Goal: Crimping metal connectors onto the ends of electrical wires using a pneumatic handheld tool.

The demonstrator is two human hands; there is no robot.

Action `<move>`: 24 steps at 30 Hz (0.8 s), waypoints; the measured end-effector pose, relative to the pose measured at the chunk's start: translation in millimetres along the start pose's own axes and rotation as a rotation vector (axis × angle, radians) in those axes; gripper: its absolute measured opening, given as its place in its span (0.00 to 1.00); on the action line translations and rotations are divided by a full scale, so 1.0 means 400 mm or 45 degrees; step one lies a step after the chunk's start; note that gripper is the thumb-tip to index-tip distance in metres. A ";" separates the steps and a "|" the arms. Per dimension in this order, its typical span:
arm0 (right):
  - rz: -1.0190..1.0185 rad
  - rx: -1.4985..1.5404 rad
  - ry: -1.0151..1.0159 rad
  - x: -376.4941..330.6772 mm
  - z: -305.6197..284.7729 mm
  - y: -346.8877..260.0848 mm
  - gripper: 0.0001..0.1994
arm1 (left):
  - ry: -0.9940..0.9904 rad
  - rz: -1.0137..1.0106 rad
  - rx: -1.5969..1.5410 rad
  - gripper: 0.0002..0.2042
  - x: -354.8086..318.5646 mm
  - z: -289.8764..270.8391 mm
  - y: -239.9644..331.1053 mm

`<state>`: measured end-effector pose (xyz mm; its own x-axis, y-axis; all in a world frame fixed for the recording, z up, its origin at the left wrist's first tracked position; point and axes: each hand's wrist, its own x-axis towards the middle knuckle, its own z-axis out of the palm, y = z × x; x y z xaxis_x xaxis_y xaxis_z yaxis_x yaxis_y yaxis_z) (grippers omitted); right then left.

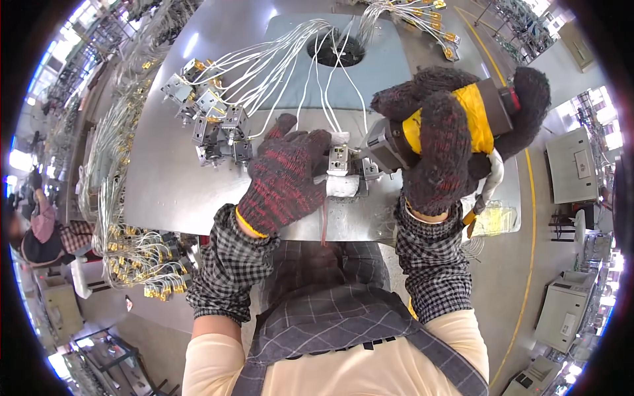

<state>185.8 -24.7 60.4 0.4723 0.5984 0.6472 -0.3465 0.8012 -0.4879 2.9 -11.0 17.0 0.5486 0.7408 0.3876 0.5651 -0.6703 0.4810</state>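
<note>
My left hand (pixel 287 175), in a dark red-and-black knit glove, presses its curled fingers against the left side of a small silver metal block (pixel 339 158). White-wrapped pads (pixel 343 187) sit above and below that block at the table's near edge. My right hand (pixel 439 155), in a dark fuzzy glove, grips a power screwdriver (pixel 473 119) wrapped in yellow tape. The tool lies sideways, its nose pointing left at the block's right side; the exact contact is too small to tell. Several white wires (pixel 323 99) run from the block area toward a round dark opening (pixel 337 50).
A cluster of wired metal blocks (pixel 211 119) lies left on the metal table (pixel 158 185). More wire ends with brass-coloured connectors (pixel 451 49) rest at the far right. Wire bundles (pixel 109 165) hang to the left. Another person (pixel 49 231) is at far left; grey cabinets (pixel 573 165) stand right.
</note>
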 end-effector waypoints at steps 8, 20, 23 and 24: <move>-0.272 -0.535 -0.269 0.001 0.011 -0.014 0.40 | -0.098 -0.076 0.067 0.27 0.008 0.002 0.002; -0.063 -0.281 -0.314 -0.006 0.026 0.011 0.34 | -0.110 -0.117 0.543 0.25 -0.071 -0.019 -0.023; -0.075 -0.221 -0.313 -0.024 0.032 -0.010 0.33 | -0.066 -0.186 0.108 0.24 -0.094 -0.031 -0.035; -0.086 -0.214 -0.310 -0.025 0.030 -0.015 0.33 | -0.003 -0.228 -0.265 0.26 -0.092 -0.034 -0.034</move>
<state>173.4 -35.5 63.9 0.2746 0.5442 0.7928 -0.1723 0.8390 -0.5162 -33.2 -28.6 6.9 0.4528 0.8466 0.2799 0.5146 -0.5045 0.6933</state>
